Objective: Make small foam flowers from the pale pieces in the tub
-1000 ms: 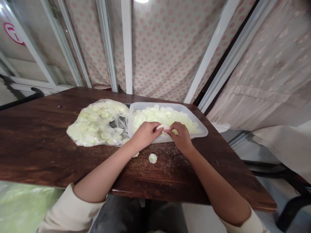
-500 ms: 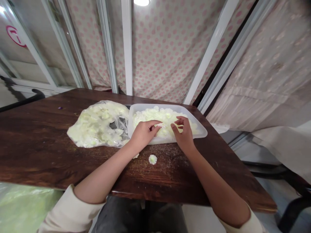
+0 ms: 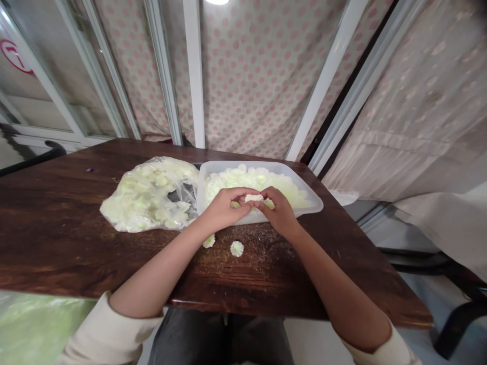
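Between my two hands is a small white flower head (image 3: 253,198), held over the front of a translucent plastic tub (image 3: 315,202). My left hand (image 3: 226,207) pinches it from the left with thumb and fingers. From the other side, my right hand (image 3: 279,210) has its thumb and fingertips closed on the same flower. A heap of pale white-green flower heads (image 3: 251,177) fills much of the tub. Two loose flowers lie on the table in front: one flower (image 3: 237,248) in the open and another flower (image 3: 209,241) beside my left forearm.
A clear plastic bag (image 3: 148,192) full of pale flowers lies left of the tub on the dark wooden table (image 3: 53,223). Fine crumbs are scattered on the wood near me. Another bag with light green contents (image 3: 38,324) is below the table's left edge. Curtained glass panels stand behind.
My right hand has moved left and closed on the flower that my left hand was pinching. The view has shifted slightly, and more of the loose flower by my forearm shows.
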Demonstrator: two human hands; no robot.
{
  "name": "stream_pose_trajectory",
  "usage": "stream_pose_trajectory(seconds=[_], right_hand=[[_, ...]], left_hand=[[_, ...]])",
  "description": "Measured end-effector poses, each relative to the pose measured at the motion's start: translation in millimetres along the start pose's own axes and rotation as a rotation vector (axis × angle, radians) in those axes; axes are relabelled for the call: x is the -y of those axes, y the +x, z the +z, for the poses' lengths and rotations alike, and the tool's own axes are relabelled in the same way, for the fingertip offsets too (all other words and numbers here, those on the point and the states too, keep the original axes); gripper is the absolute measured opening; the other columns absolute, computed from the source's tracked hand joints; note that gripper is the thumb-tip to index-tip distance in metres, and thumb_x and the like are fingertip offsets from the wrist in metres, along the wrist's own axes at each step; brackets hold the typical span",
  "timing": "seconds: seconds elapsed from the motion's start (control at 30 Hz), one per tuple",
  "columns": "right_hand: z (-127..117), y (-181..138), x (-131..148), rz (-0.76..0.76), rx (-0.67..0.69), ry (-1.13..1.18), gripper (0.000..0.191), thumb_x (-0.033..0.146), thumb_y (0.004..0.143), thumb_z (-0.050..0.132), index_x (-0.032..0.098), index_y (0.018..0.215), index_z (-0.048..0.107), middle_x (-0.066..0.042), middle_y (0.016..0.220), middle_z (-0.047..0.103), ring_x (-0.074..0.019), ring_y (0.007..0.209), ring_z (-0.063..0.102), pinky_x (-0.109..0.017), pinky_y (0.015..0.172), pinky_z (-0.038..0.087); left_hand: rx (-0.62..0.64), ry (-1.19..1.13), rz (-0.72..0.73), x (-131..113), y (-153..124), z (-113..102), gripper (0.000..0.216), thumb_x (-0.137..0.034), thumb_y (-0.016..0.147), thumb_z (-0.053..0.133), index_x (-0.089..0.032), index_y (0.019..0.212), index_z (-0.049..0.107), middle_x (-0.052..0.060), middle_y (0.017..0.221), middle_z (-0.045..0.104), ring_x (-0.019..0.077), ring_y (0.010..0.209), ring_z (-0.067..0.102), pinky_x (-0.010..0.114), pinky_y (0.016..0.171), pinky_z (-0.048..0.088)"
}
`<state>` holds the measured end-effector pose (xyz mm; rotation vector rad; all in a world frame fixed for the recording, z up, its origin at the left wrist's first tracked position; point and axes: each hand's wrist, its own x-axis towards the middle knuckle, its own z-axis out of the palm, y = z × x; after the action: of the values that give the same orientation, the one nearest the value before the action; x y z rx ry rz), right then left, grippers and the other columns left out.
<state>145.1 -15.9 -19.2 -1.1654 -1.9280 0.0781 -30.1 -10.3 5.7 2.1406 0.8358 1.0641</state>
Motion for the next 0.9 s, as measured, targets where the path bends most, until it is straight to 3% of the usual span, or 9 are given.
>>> stream_pose_trajectory(seconds=[0.17,0.37,0.6,0.7,0.9], right_hand=[[-0.3,-3.9,7.9,0.059,-0.021,0.158,0.022,0.036,0.071,0.064,0.02,0.071,0.049,0.0,0.071,0.051,-0.0146,0.07,0.049,-0.028,0.067,0.038],[-1.4,-4.9,11.7,0.106,-0.022,0.259,0.018,0.031,0.071,0.064,0.02,0.07,0.051,0.001,0.068,0.051,-0.0133,0.068,0.047,-0.027,0.066,0.038],[-6.1,-4.9,13.6,0.142,0.003,0.364,0.021,0.035,0.082,0.05,0.019,0.068,0.047,0.002,0.064,0.047,-0.0112,0.061,0.043,-0.024,0.06,0.035],[-5.7,-5.8,12.9,0.142,0.024,0.389,0.025,0.037,0.085,0.043,0.019,0.069,0.047,0.002,0.063,0.046,-0.0112,0.061,0.043,-0.024,0.059,0.034],[-3.5,-8.2,14.5,0.128,0.097,0.233,0.031,0.042,0.088,0.036,0.02,0.066,0.04,0.003,0.058,0.036,-0.0115,0.056,0.037,-0.024,0.053,0.029]], left_hand=[[0.035,-0.118,-0.087,3.4,2.7,0.0,0.021,-0.031,0.078,0.053,-0.016,0.091,0.06,0.002,0.073,0.06,0.0078,0.054,0.047,0.02,0.05,0.038],[0.028,-0.102,-0.079,0.4,1.8,-1.4,0.018,-0.03,0.082,0.049,-0.016,0.09,0.057,0.0,0.07,0.053,0.0067,0.054,0.039,0.02,0.05,0.032],[0.007,-0.023,-0.084,2.7,1.8,-0.8,0.025,-0.04,0.082,0.047,-0.016,0.086,0.055,-0.002,0.067,0.048,0.0086,0.057,0.037,0.022,0.053,0.031],[0.058,-0.002,-0.07,2.6,1.6,-0.5,0.028,-0.043,0.081,0.047,-0.016,0.08,0.055,-0.002,0.066,0.047,0.0093,0.059,0.039,0.022,0.055,0.031],[0.106,0.038,-0.02,-2.7,-1.7,-0.1,0.023,-0.036,0.083,0.043,-0.016,0.076,0.052,-0.002,0.067,0.047,0.0096,0.059,0.04,0.022,0.055,0.032]])
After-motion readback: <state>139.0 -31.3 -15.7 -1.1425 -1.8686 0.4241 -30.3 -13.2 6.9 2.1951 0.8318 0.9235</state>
